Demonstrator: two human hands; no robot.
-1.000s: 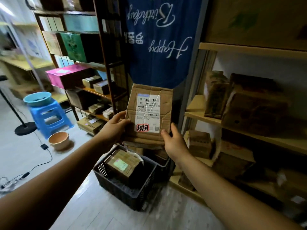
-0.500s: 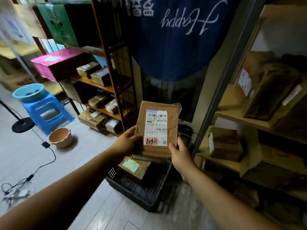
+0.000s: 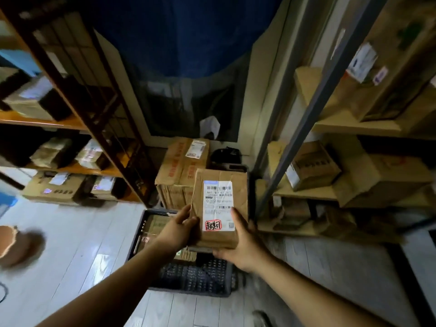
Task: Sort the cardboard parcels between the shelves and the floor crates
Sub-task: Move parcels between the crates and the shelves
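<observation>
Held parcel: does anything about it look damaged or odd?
Yes. The parcel, held by the left hand and right hand, is creased and dented across its upper right face beside the label; nothing looks torn open.

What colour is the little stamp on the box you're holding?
Red stamp with black writing; head view.

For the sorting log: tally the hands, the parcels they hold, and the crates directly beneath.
Hands: 2, left hand and right hand
Held parcel: 1
Floor crate beneath: 1
Total: 4
</observation>
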